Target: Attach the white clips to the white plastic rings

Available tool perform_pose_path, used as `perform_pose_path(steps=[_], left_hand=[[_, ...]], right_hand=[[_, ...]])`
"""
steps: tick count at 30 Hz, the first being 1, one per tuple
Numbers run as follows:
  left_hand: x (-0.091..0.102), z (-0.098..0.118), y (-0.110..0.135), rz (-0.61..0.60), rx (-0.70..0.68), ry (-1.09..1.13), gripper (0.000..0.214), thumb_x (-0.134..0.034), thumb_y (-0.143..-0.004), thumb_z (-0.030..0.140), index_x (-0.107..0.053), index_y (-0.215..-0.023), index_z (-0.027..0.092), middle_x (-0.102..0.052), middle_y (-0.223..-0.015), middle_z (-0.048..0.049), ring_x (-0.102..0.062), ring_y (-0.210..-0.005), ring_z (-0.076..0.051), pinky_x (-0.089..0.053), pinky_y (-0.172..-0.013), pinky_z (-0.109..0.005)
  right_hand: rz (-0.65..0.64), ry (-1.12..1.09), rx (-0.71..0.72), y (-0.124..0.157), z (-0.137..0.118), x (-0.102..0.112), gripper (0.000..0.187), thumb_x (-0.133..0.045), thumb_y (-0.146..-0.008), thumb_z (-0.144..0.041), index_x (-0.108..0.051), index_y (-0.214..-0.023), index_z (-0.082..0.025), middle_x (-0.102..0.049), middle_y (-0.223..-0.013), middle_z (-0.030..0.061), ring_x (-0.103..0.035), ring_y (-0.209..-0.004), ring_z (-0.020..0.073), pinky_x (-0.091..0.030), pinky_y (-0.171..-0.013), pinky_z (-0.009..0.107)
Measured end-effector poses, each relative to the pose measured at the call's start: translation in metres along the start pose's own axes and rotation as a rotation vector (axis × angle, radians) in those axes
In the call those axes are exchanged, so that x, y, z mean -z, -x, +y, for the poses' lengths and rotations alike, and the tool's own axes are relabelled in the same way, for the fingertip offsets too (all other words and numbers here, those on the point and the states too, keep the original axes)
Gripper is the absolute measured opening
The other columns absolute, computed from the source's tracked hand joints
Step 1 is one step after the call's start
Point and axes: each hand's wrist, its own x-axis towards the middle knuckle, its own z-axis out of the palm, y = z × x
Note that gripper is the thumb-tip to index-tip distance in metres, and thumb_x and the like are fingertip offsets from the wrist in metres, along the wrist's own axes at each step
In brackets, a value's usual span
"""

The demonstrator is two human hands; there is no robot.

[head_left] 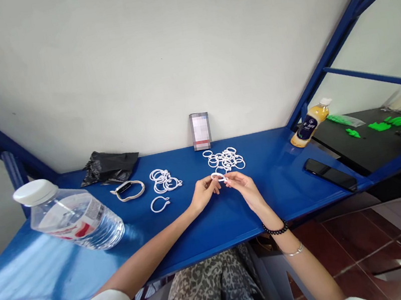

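Observation:
Between my two hands, just above the blue table, is a white plastic ring (pixel 218 176). My left hand (pixel 206 190) pinches its left side, and my right hand (pixel 240 184) grips its right side with the fingertips. Right behind my hands lies a heap of similar white rings (pixel 230 157), overlapping one another. To the left sits a smaller cluster of white rings (pixel 163 180) with little knobs at their ends. A single ring (pixel 160 204), with a gap at its knobbed end, rests in front of that cluster.
A large water bottle (pixel 74 218) stands on the blue table (pixel 202 236) at left, near a wristwatch (pixel 129 190) and a black plastic bag (pixel 112 166). A blurred upright card or phone (pixel 201 131) leans on the wall. At right are a juice bottle (pixel 311 125) and a phone (pixel 330 174).

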Motion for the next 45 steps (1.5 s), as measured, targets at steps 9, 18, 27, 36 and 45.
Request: perform_pose_path(steps=[9,18,27,36,45], left_hand=[[-0.001,0.0,0.0,-0.043,0.004,0.049,0.051,-0.063,-0.079,0.058,-0.062,-0.101,0.013,-0.061,-0.073,-0.0015,-0.056,-0.058,-0.011,-0.049,-0.061,-0.025],[-0.001,0.002,0.0,-0.004,0.031,0.079,0.056,-0.064,-0.079,0.056,-0.061,-0.112,0.01,-0.063,-0.075,-0.0021,-0.057,-0.06,-0.011,-0.049,-0.063,-0.026],[-0.001,0.002,0.002,0.025,0.045,0.044,0.063,-0.067,-0.076,0.056,-0.063,-0.118,0.01,-0.068,-0.079,-0.0054,-0.06,-0.064,-0.013,-0.049,-0.065,-0.026],[-0.002,0.002,0.003,0.033,0.061,0.011,0.068,-0.065,-0.078,0.057,-0.06,-0.125,0.008,-0.066,-0.067,-0.0033,-0.062,-0.067,-0.016,-0.048,-0.068,-0.028],[-0.001,0.001,0.003,0.021,0.058,0.057,0.069,-0.07,-0.076,0.052,-0.058,-0.128,0.008,-0.068,-0.076,-0.0054,-0.062,-0.068,-0.015,-0.051,-0.069,-0.029]], right_hand=[[0.119,0.054,0.092,0.001,-0.001,-0.001,0.025,-0.076,-0.071,-0.041,-0.072,-0.088,-0.024,-0.072,-0.094,0.0048,-0.065,-0.087,0.0214,-0.049,-0.085,0.037],[0.078,0.146,0.159,-0.002,0.008,0.002,0.023,-0.073,-0.075,-0.041,-0.071,-0.091,-0.024,-0.072,-0.094,0.0055,-0.066,-0.087,0.0215,-0.049,-0.084,0.036],[0.089,0.208,0.196,-0.003,0.011,0.003,0.02,-0.07,-0.079,-0.037,-0.07,-0.094,-0.023,-0.072,-0.094,0.0057,-0.067,-0.087,0.0207,-0.05,-0.082,0.035],[0.108,0.255,0.238,-0.002,0.011,0.003,0.021,-0.067,-0.08,-0.034,-0.069,-0.096,-0.021,-0.072,-0.094,0.0054,-0.067,-0.087,0.0195,-0.052,-0.081,0.033],[0.132,0.314,0.276,0.0,0.007,0.002,0.018,-0.066,-0.081,-0.033,-0.068,-0.093,-0.02,-0.072,-0.093,0.006,-0.067,-0.084,0.0195,-0.053,-0.079,0.033]])
